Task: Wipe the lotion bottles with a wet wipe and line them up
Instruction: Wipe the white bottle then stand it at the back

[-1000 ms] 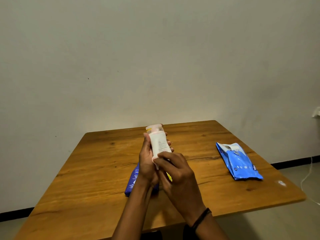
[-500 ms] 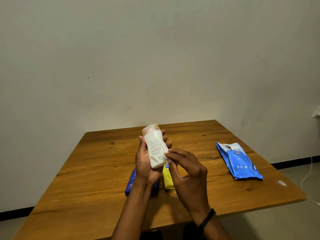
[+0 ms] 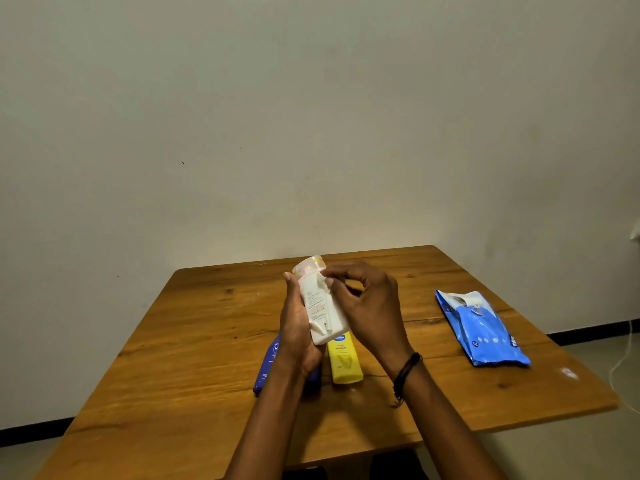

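Left hand grips bottle, right hand pinches wipe.

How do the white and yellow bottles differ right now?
Pose: the white bottle is tilted in the air, while the yellow bottle lies flat on the table.
Handling: the left grip holds the white bottle and the right grip pinches a wipe against it. Nothing touches the yellow bottle.
Shared: both are lotion bottles near the table's middle.

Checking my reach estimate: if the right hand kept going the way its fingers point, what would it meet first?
The white bottle, just below its cap; the right hand seems to touch it there with its fingertips, though depth is unclear.
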